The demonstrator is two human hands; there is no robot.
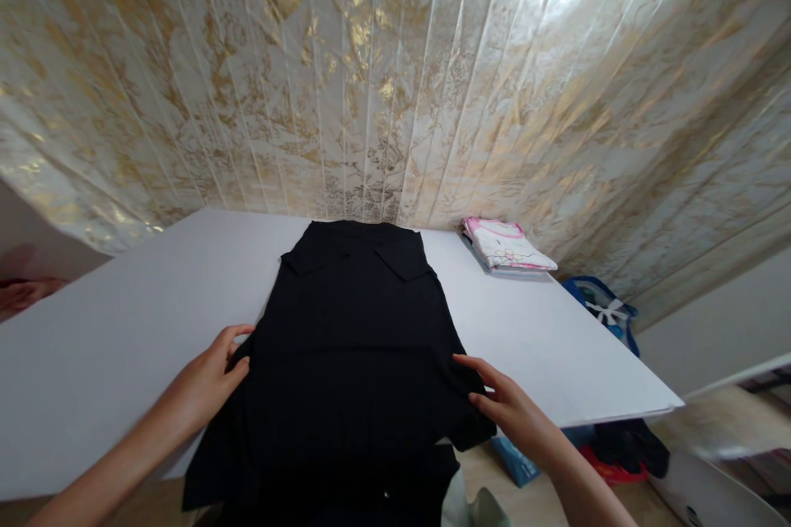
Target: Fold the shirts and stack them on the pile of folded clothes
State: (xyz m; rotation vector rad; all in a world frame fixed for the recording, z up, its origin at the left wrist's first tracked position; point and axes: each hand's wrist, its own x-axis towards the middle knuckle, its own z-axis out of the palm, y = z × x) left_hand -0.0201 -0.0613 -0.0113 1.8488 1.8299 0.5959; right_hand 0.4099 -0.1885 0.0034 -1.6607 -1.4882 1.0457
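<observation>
Watching remotely, I had the black garment (358, 309) at six o'clock, spread over the white table (154, 288) and past its near edge, its sides pinched between thumb and fingers by the left hand (213, 368) at eight and the right hand (510, 405) at five, with folded clothes (507, 249) at three.

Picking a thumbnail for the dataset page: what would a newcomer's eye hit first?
The black garment dominates, spread down the middle of the white table, with the left grip and right grip at its sides. Next, the shiny gold-patterned backdrop behind the table, then the folded pink-and-white clothes at the table's far right corner.
</observation>
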